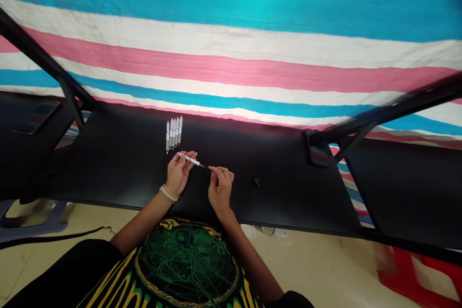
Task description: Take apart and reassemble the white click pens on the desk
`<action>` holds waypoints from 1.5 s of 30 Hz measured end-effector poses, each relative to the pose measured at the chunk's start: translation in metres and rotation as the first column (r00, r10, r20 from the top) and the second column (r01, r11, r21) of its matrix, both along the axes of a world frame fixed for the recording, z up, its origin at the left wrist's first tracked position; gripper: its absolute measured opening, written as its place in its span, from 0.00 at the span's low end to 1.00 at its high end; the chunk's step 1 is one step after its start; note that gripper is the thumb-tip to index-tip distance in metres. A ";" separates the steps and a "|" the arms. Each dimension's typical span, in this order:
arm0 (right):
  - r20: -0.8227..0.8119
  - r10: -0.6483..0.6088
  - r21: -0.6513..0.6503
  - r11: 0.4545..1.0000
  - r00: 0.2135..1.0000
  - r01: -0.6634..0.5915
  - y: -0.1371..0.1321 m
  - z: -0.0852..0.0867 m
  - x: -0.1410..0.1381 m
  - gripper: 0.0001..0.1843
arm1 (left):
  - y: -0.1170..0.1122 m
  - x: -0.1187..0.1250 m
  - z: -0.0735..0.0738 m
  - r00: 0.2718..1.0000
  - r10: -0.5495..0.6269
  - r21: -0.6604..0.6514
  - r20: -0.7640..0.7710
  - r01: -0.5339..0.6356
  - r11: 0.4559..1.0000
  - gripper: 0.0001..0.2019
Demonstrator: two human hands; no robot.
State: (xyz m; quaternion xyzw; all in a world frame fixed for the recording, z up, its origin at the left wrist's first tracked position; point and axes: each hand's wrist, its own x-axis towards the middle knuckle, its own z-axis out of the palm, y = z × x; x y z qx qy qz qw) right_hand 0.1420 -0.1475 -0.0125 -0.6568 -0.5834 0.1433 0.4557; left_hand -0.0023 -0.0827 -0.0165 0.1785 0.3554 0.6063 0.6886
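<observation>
My left hand [176, 174], with a pale beaded bracelet at the wrist, holds a white pen barrel [190, 159] between thumb and fingers. From the barrel's right end a thin, dark pen refill [204, 166] sticks out. My right hand [220, 185] pinches the far end of this refill with thumb and fingertips. Beyond my left hand, several white pens with grey grips [173, 133] lie side by side on the black table [119, 163]. A small dark piece [256, 182], too small to name, rests to the right of my right hand.
A phone [37, 116] lies at the far left and a dark phone-like object [319, 155] by the right metal frame [357, 137]. Striped cloth [231, 72] hangs behind the table. Below stand a red stool [404, 269] and a grey-blue stool [54, 219].
</observation>
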 end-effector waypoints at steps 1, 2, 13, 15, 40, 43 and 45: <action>0.010 0.010 -0.003 1.000 1.000 -0.010 0.000 0.000 -0.001 0.14 | -0.001 0.001 0.000 1.000 -0.004 0.006 -0.011 0.004 1.000 0.13; 0.013 0.024 0.000 1.000 1.000 -0.024 0.001 0.000 -0.003 0.14 | -0.001 0.002 0.001 1.000 -0.007 0.013 -0.027 0.008 1.000 0.13; -0.128 0.120 0.096 0.989 0.984 -0.109 0.001 -0.006 -0.012 0.13 | -0.002 0.005 0.002 0.995 -0.048 0.026 -0.084 0.051 0.998 0.16; -0.192 0.118 0.073 0.992 0.974 -0.106 0.001 -0.010 -0.011 0.11 | -0.003 0.005 0.002 0.994 -0.056 0.025 -0.091 0.059 0.998 0.16; -0.250 0.161 -0.020 0.985 0.955 -0.171 0.003 -0.012 -0.010 0.16 | -0.001 0.005 0.000 0.999 0.027 0.029 -0.038 -0.025 0.999 0.14; -0.258 0.187 -0.051 0.977 0.948 -0.207 0.003 -0.011 -0.010 0.12 | -0.001 0.005 0.001 0.999 0.034 0.030 -0.031 -0.033 0.999 0.14; -0.263 0.181 -0.052 0.978 0.948 -0.201 0.003 -0.011 -0.011 0.16 | -0.001 0.005 0.001 0.999 0.034 0.026 -0.028 -0.033 0.999 0.14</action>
